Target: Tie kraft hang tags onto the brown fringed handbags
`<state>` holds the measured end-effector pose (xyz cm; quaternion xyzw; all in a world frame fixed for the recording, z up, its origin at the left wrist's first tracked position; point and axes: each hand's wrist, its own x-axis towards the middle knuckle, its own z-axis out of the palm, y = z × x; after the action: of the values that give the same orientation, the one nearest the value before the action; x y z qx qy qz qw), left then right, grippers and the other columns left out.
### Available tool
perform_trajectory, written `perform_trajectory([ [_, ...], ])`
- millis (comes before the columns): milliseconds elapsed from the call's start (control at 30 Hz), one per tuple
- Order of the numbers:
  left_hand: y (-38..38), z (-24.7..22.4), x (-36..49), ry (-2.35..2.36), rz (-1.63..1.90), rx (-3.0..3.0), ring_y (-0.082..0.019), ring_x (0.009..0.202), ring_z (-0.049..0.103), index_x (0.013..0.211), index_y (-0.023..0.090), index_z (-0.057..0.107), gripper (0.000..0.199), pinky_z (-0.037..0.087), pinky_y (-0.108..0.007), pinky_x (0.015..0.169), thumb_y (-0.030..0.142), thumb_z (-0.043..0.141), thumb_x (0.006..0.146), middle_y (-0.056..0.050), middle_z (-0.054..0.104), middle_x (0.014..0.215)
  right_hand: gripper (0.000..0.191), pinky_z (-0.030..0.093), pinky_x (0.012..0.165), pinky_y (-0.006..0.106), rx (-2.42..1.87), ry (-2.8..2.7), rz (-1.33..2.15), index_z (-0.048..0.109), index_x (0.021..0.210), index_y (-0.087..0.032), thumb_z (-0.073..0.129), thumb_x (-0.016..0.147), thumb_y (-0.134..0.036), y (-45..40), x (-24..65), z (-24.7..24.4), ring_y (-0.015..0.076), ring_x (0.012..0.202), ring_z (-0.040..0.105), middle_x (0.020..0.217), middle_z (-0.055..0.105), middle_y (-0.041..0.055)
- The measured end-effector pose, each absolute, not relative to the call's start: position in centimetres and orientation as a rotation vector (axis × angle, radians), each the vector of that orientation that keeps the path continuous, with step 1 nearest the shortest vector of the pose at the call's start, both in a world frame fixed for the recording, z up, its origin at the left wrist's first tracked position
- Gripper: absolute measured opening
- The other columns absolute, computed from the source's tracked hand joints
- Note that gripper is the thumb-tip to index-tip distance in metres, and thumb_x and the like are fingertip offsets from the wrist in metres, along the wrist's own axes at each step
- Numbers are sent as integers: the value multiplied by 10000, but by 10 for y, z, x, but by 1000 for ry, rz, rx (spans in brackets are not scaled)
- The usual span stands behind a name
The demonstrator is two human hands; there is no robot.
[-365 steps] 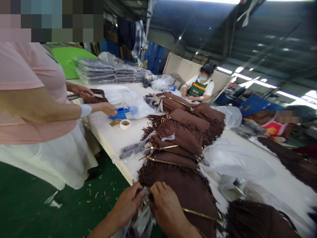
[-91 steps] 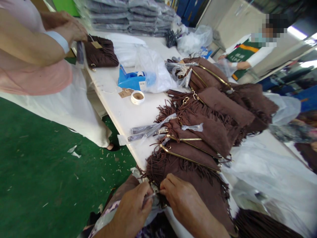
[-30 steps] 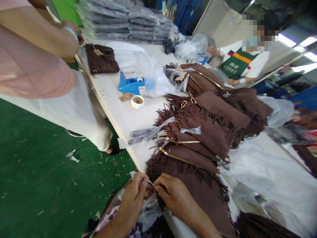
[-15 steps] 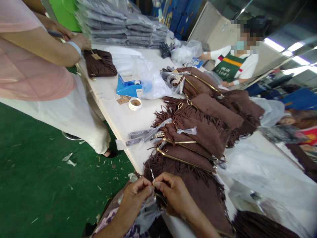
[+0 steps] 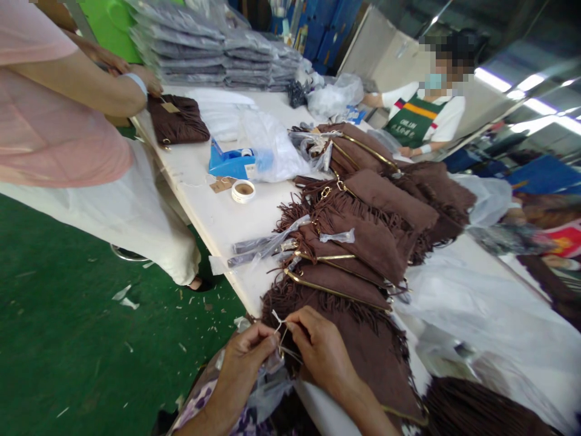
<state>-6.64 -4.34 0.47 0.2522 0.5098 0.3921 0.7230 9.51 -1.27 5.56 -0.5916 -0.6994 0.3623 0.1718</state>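
Observation:
At the table's near edge, my left hand (image 5: 249,357) pinches a thin white string (image 5: 278,324) between thumb and forefinger. Close beside it, my right hand (image 5: 318,342) is closed on another part of the same string, which loops between the two. Below my fingers hang a small metal fitting and clear plastic wrap (image 5: 272,393), partly hidden by my hands. A brown fringed bag (image 5: 367,357) lies just beyond and to the right of my right hand. Further brown bags with gold frames (image 5: 340,287) are stacked behind it.
On the white table (image 5: 200,200) are a tape roll (image 5: 243,191), a blue tape dispenser (image 5: 231,160) and plastic bags (image 5: 276,145). Wrapped goods (image 5: 195,54) are piled at the back. One person (image 5: 63,121) stands at left, another (image 5: 422,115) across the table. Scraps litter the green floor (image 5: 91,351).
My hands have drawn slightly apart, and the string now shows as a loop between them. The view has shifted a little. The bags have stayed in place.

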Motion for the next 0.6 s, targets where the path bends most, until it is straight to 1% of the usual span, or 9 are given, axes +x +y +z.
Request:
perform_trajectory([
  [133, -46, 10, -70, 1033, 840, 552, -102, 627, 436, 784, 161, 643, 224, 342, -222, 615, 377, 680, 832, 26, 540, 659, 140, 402, 745, 252, -1817, -2179, 848, 606, 898, -194, 493, 957, -134, -17, 100, 51, 142, 819, 586, 895, 613, 8],
  [200, -46, 7, -71, 942, 817, 545, -108, 658, 453, 777, 163, 634, 214, 359, -225, 646, 363, 680, 835, 26, 543, 684, 137, 408, 739, 251, -1829, -2236, 833, 605, 927, -200, 493, 961, -132, -20, 102, 53, 139, 821, 588, 918, 610, 7],
  [300, -44, 3, -72, 871, 790, 494, -102, 655, 447, 806, 164, 636, 191, 353, -223, 648, 347, 668, 852, 28, 549, 708, 106, 425, 769, 260, -1814, -2198, 841, 590, 995, -212, 517, 962, -143, -31, 110, 62, 148, 862, 584, 955, 609, 4],
  [367, -43, 4, -72, 859, 798, 471, -117, 717, 486, 824, 162, 640, 180, 375, -231, 692, 337, 672, 847, 3, 596, 795, 92, 434, 815, 287, -1781, -2186, 836, 571, 1036, -221, 559, 954, -181, -44, 119, 71, 169, 919, 575, 989, 611, 7],
  [400, -43, 5, -72, 853, 802, 470, -127, 751, 503, 826, 160, 642, 175, 385, -239, 719, 332, 669, 846, -10, 612, 835, 138, 435, 851, 309, -1752, -2213, 832, 563, 1068, -227, 606, 937, -222, -52, 123, 75, 186, 966, 568, 1036, 613, 15],
  [433, -42, 6, -73, 846, 803, 470, -135, 768, 510, 825, 159, 641, 170, 390, -246, 733, 326, 662, 848, -18, 618, 854, 230, 429, 900, 339, -1713, -2261, 825, 555, 1111, -235, 658, 908, -267, -60, 127, 78, 209, 1030, 555, 1106, 609, 27],
  [500, -42, 10, -73, 819, 805, 468, -139, 748, 502, 813, 159, 636, 170, 391, -255, 724, 321, 631, 865, -21, 612, 829, 401, 391, 997, 398, -1641, -2365, 790, 530, 1212, -256, 720, 862, -301, -72, 132, 78, 252, 1157, 507, 1264, 572, 46],
  [533, -41, 11, -74, 801, 808, 464, -138, 728, 494, 804, 159, 632, 174, 389, -258, 713, 319, 617, 873, -19, 605, 803, 417, 374, 1022, 415, -1630, -2392, 756, 523, 1239, -264, 711, 868, -279, -76, 133, 76, 261, 1187, 490, 1307, 556, 47],
  [600, -39, 12, -76, 776, 814, 462, -142, 725, 497, 807, 159, 638, 168, 388, -264, 722, 308, 604, 878, -18, 601, 771, 331, 378, 1014, 408, -1632, -2387, 700, 542, 1226, -277, 615, 919, -180, -79, 133, 71, 249, 1169, 502, 1292, 577, 32],
])
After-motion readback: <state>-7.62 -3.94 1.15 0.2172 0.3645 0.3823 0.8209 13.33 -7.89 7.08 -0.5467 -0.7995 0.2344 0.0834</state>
